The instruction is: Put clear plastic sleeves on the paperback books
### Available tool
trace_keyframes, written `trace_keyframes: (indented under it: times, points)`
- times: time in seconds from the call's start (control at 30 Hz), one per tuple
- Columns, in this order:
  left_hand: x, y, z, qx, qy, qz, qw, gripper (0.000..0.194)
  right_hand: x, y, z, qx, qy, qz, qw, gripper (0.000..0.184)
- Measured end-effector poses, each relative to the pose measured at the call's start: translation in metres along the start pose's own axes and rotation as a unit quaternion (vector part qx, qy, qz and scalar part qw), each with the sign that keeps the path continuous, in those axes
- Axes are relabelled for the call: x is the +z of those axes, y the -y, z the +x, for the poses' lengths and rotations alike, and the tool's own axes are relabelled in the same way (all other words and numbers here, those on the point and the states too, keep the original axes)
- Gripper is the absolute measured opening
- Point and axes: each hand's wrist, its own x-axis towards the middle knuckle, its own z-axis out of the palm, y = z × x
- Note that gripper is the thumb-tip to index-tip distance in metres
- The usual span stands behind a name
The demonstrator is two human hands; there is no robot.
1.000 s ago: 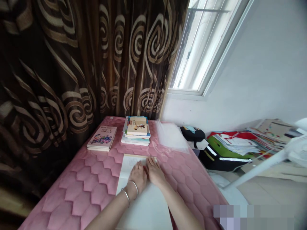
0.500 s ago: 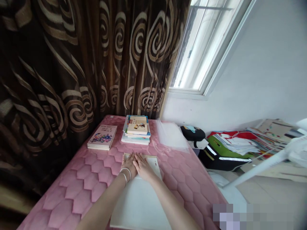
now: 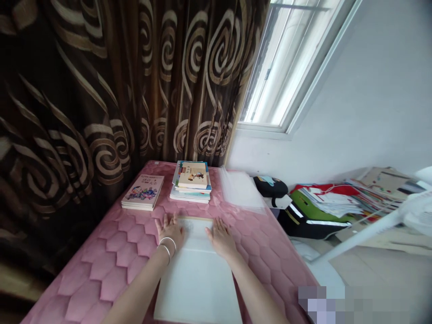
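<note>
A large whitish sheet (image 3: 199, 285) lies lengthwise before me on the pink quilted mattress (image 3: 130, 252). Across its far part runs a crease or edge, and beyond that is a paler panel (image 3: 195, 231) with faint small print near its top left. Whether the panel is a folded flap or a book page, I cannot tell. My left hand (image 3: 171, 231), with two silver bangles at the wrist, rests flat on the panel's left edge, fingers spread. On the right edge my right hand (image 3: 221, 236) lies flat, thumb apart from the fingers. Neither hand grasps anything.
Thin books with a cartoon cover (image 3: 143, 191) lie at the far left. A taller book stack (image 3: 191, 180) stands beyond the sheet, with clear plastic sheets (image 3: 241, 191) to its right. A white fan (image 3: 367, 236) and a green-black bag (image 3: 310, 211) are beside the bed.
My hands were together at the middle of the panel's far end. They have slid apart, the left to the left edge and the right to the right edge.
</note>
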Motion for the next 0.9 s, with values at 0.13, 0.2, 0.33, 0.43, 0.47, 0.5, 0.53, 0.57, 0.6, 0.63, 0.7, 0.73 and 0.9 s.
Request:
trace_keyframes:
  times: [0.13, 0.2, 0.33, 0.43, 0.47, 0.5, 0.53, 0.57, 0.6, 0.63, 0.7, 0.73, 0.9]
  points:
    - [0.001, 0.007, 0.003, -0.006, 0.005, -0.011, 1.000, 0.065, -0.004, 0.004, 0.003, 0.003, 0.010, -0.009, 1.000, 0.069]
    - [0.002, 0.005, 0.003, -0.009, 0.007, -0.014, 1.000, 0.065, -0.006, 0.012, 0.003, 0.003, 0.004, -0.013, 1.000, 0.070]
    - [0.002, 0.003, 0.002, -0.001, 0.008, -0.016, 1.000, 0.064, -0.006, 0.042, 0.004, -0.058, 0.004, 0.030, 0.998, 0.074]
    - [0.000, 0.005, 0.000, 0.005, 0.004, -0.010, 1.000, 0.063, -0.002, 0.068, 0.005, -0.126, 0.045, 0.087, 0.987, 0.073]
    - [0.000, 0.005, 0.000, 0.006, 0.002, -0.008, 1.000, 0.063, -0.001, 0.073, 0.005, -0.136, 0.058, 0.097, 0.984, 0.073]
    - [-0.001, 0.006, -0.001, 0.008, 0.001, -0.007, 1.000, 0.063, -0.001, 0.076, 0.006, -0.137, 0.065, 0.100, 0.983, 0.073]
    - [-0.002, 0.006, -0.002, 0.009, 0.000, -0.006, 1.000, 0.063, -0.001, 0.075, 0.006, -0.131, 0.065, 0.098, 0.984, 0.074]
    - [-0.003, 0.006, -0.002, 0.007, 0.000, -0.005, 1.000, 0.063, -0.001, 0.071, 0.006, -0.120, 0.060, 0.093, 0.987, 0.074]
    - [-0.003, 0.006, -0.002, 0.006, 0.000, -0.005, 1.000, 0.064, -0.002, 0.064, 0.006, -0.106, 0.054, 0.086, 0.989, 0.075]
    - [-0.003, 0.005, -0.002, 0.002, 0.000, -0.006, 1.000, 0.065, -0.003, 0.055, 0.005, -0.089, 0.050, 0.076, 0.992, 0.075]
    - [-0.003, 0.005, -0.002, -0.002, -0.001, -0.005, 1.000, 0.066, -0.007, 0.035, 0.001, -0.052, 0.042, 0.050, 0.996, 0.074]
    - [-0.002, 0.005, -0.001, -0.003, -0.003, -0.003, 1.000, 0.066, -0.009, 0.026, -0.001, -0.037, 0.039, 0.039, 0.998, 0.074]
    - [0.002, 0.005, 0.002, 0.001, -0.014, 0.015, 1.000, 0.065, -0.017, 0.004, -0.007, -0.011, 0.035, 0.012, 0.999, 0.067]
